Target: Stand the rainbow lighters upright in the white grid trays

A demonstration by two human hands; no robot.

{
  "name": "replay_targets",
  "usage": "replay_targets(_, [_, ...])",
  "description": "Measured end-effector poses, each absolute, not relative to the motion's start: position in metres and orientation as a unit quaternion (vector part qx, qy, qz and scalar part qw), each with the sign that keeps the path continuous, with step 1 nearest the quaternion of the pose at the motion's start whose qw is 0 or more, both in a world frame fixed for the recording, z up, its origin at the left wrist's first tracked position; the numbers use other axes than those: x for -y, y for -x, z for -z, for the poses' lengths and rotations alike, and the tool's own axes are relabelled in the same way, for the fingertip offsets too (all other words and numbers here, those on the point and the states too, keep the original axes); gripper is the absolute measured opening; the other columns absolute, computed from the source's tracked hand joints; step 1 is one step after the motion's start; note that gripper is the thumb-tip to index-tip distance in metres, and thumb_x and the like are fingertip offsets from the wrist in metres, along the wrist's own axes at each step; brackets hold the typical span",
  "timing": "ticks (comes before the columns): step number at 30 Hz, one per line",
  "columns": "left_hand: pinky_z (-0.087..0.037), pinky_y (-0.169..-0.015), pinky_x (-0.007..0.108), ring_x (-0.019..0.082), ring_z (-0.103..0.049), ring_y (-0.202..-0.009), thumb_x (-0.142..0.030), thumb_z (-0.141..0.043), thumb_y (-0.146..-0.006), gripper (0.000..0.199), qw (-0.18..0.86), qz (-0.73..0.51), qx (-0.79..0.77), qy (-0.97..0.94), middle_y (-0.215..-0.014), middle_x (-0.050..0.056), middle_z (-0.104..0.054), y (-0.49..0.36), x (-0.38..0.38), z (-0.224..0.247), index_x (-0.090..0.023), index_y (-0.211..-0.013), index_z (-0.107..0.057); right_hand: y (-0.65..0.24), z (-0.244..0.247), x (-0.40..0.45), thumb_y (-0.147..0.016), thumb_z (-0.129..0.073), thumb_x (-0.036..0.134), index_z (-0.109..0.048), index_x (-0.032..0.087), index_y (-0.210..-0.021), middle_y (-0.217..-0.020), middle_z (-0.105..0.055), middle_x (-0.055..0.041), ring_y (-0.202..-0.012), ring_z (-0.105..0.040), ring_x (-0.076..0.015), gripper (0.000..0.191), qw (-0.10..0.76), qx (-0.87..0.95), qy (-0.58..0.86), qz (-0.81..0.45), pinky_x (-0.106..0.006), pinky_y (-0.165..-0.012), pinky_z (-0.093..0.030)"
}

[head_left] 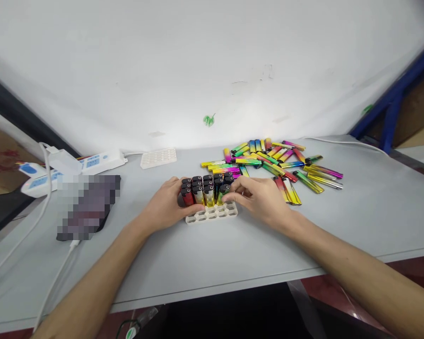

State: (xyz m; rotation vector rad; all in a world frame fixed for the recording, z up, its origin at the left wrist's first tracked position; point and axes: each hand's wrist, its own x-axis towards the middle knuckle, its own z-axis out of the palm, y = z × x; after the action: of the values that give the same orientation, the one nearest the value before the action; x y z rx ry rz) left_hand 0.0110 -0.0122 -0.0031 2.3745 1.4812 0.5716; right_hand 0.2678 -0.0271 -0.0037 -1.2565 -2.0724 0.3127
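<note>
A white holder (212, 215) with rows of holes stands in front of me, its back rows filled with upright black-topped lighters (198, 193). My left hand (166, 202) is wrapped around the left side of it, thumb along the front of the lighters and fingers partly hidden behind them. Between the thumb and fingers of my right hand (256, 195) is a green-yellow lighter (223, 192), upright at the right end of the front lighter row. Whether it is fully seated in its hole I cannot tell. The holes nearest me hold no lighters.
Loose shiny lighters (268, 160) lie piled behind and right of the holder. A second white holder (159, 158) lies by the wall. On the left are a blurred-out phone-like device (92, 207) with a white cable and white power strips (102, 161). The table's front edge runs below my forearms.
</note>
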Motion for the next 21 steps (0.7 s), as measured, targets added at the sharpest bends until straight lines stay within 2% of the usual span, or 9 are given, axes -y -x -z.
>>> replay_targets(10, [-0.048, -0.088, 0.040, 0.027, -0.060, -0.100, -0.062, -0.071, -0.076, 0.055, 0.139, -0.199, -0.511, -0.825, -0.104, 0.004, -0.063, -0.011, 0.013, 0.003, -0.024, -0.116, -0.061, -0.268, 0.006, 0.029, -0.092, -0.061, 0.052, -0.065, 0.022, -0.074, -0.065, -0.065, 0.0018, -0.054, -0.050, -0.0113, 0.034, 0.327, 0.808, 0.476, -0.119, -0.026, -0.055, -0.033])
replay_targets(15, [-0.049, -0.084, 0.039, 0.026, -0.060, -0.095, -0.065, -0.069, -0.076, 0.058, 0.138, -0.192, -0.523, -0.819, -0.097, 0.003, -0.061, -0.010, 0.013, 0.003, -0.023, -0.115, -0.061, -0.294, -0.005, 0.032, -0.097, -0.048, 0.051, -0.062, 0.020, -0.070, -0.060, -0.062, -0.0016, -0.052, -0.050, -0.0135, 0.044, 0.326, 0.768, 0.552, -0.011, -0.029, -0.054, -0.030])
replay_targets(17, [-0.049, -0.084, 0.038, 0.026, -0.060, -0.095, -0.065, -0.069, -0.077, 0.058, 0.135, -0.186, -0.523, -0.821, -0.097, 0.003, -0.060, -0.010, 0.012, 0.004, -0.022, -0.115, -0.061, -0.312, -0.007, 0.033, -0.097, -0.049, 0.048, -0.062, 0.021, -0.072, -0.066, -0.065, -0.0029, -0.056, -0.053, -0.0154, 0.039, 0.279, 0.740, 0.611, 0.041, -0.029, -0.054, -0.028])
replay_targets(21, [-0.047, -0.086, 0.038, 0.026, -0.059, -0.098, -0.063, -0.069, -0.078, 0.055, 0.134, -0.186, -0.513, -0.827, -0.100, 0.004, -0.060, -0.010, 0.012, 0.005, -0.023, -0.114, -0.061, -0.338, -0.004, 0.035, -0.092, -0.052, 0.051, -0.060, 0.021, -0.079, -0.085, -0.070, -0.0058, -0.063, -0.059, -0.0202, 0.034, 0.106, 0.682, 0.719, 0.086, -0.029, -0.053, -0.025])
